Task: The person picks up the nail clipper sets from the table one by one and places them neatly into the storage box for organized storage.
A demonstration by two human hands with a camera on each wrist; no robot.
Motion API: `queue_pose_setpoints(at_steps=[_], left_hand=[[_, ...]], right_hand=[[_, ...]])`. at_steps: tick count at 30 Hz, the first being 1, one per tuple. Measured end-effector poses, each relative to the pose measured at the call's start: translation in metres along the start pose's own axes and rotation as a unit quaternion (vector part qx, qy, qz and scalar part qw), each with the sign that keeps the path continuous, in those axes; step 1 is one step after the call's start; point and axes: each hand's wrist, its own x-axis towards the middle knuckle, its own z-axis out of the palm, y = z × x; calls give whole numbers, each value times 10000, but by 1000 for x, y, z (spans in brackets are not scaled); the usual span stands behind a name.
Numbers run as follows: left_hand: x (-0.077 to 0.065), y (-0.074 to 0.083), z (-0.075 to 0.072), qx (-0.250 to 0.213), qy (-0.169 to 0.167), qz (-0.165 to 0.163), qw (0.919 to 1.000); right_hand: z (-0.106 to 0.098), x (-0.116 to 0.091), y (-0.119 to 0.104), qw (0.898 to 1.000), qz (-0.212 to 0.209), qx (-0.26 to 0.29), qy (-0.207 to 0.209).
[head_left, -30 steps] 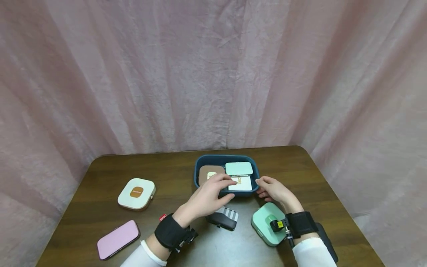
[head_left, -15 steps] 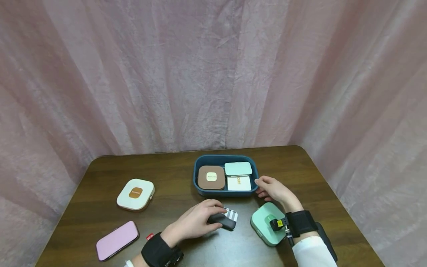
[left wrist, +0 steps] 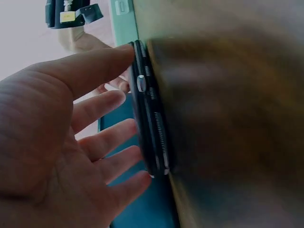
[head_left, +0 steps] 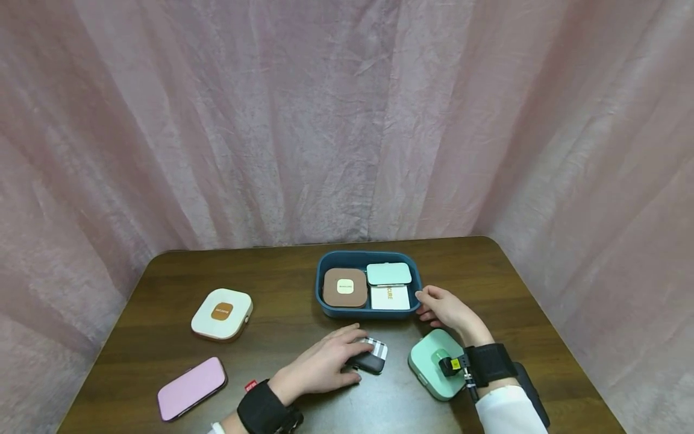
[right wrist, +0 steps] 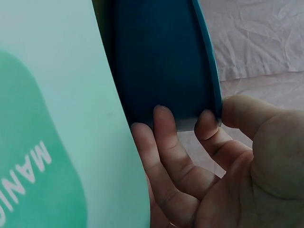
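Count: 1 blue oblong tray point(head_left: 358, 313); 3 rounded-square cases: brown point(head_left: 344, 288), orange-labelled white point(head_left: 221, 312), mint-green point(head_left: 431, 355); 4 rectangular cases: pale-mint point(head_left: 389, 273), lettered white point(head_left: 400, 298), pink point(head_left: 192, 389), black-checked point(head_left: 369, 363).

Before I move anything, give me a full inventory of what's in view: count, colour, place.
Curtain: 1, pink, behind the table
Table: 1, brown, under everything
Tray: 1, dark blue, toward the table's far edge
Square case: 1, brown, tray's left side
Small case: 1, mint, tray's far right
Lettered piece: 1, white, just nearer than the mint one; can't tell if joined
Rounded case: 1, white, left of tray
Slim case: 1, pink, near left
Checked case: 1, black with checked top, at left fingertips
Labelled case: 1, green, below right wrist
Wrist straps: 2, black
Sleeves: 2, white
Hands: 2, left at checked case, right pinching tray rim
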Motion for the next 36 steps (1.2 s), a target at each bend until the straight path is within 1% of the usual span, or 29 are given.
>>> queue_pose_setpoints(at_steps=[4, 10, 15, 18, 23, 28, 32, 36], left_hand=[[4, 2, -4, 102, -110, -15, 9999], [12, 2, -8, 500, -260, 58, 9984], [14, 2, -9, 750, -216, 126, 9969], [15, 4, -10, 783, -183, 126, 9967], [17, 7, -10, 778, -280, 82, 9965], [19, 8, -10, 724, -384, -58, 9966], [20, 8, -9, 734, -395, -160, 9964], [20, 8, -10, 839, -370, -101, 9957]], right_hand=[[-1, 0, -1, 10000, 47, -28, 4], [-3, 2, -2, 10000, 7, -64, -65], [-2, 2, -1, 10000, 63, -2, 25], [-1, 1, -1, 10000, 50, -8, 54], [0, 2, 0, 9999, 98, -3, 69], [0, 3, 1, 9999, 77, -17, 74], [1, 4, 2, 9999, 59, -52, 66], [1, 3, 2, 9999, 70, -85, 76]])
